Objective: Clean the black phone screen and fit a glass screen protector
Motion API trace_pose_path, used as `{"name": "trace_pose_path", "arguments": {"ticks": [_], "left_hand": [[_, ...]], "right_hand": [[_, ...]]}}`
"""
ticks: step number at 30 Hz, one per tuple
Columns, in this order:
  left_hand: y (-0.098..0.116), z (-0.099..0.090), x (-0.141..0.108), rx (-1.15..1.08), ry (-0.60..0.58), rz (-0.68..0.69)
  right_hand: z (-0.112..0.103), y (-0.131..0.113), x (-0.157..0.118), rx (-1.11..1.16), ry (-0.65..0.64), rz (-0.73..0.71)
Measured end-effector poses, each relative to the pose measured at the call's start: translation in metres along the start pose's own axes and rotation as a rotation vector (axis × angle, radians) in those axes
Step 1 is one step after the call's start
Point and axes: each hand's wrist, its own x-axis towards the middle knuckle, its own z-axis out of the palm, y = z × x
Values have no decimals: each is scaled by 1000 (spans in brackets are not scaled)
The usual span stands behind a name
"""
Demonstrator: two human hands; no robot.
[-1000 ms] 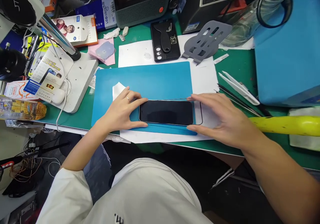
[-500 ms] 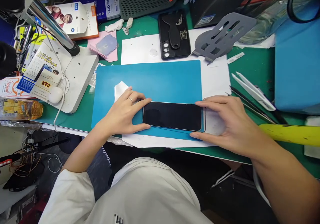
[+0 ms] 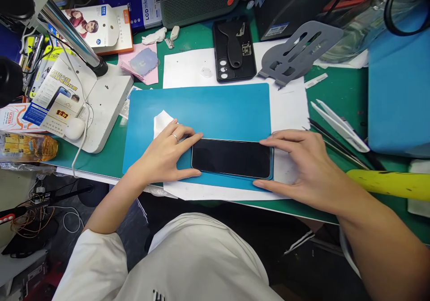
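A smartphone (image 3: 231,158) with a dark screen lies face up on a blue mat (image 3: 201,108). Its left end is between the thumb and index finger of my left hand (image 3: 164,155), which rest at the two corners. My right hand (image 3: 305,171) holds the long edges of a thin, clear, dark-edged screen protector (image 3: 272,163) at the right end. The protector lies over the phone and sticks out slightly past its right side; how much of it touches the screen I cannot tell. Beside my left fingers lies a white wipe (image 3: 162,121).
Behind the mat lie a black phone case (image 3: 234,50) and a grey metal stand (image 3: 298,54). White tweezers (image 3: 341,126) and a yellow cylinder (image 3: 386,182) are on the right. A lamp base (image 3: 110,95) stands to the left, white paper (image 3: 289,108) under the mat.
The protector's right edge has moved left, closer to the phone's end, with my right hand shifting slightly left along with it. My left hand stays at the phone's left end.
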Motion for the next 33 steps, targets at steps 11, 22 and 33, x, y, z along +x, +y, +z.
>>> {"name": "trace_pose_path", "arguments": {"ticks": [11,22,33], "left_hand": [[1,-1,1,-8,-12,-12],[2,-1,3,-23,-12,-33],[2,-2,2,-41,-24,-50]], "right_hand": [[-1,-1,0,-17,-10,-4],[-1,0,1,-19,0,-16],[-2,2,1,-29,-20,-12]]}}
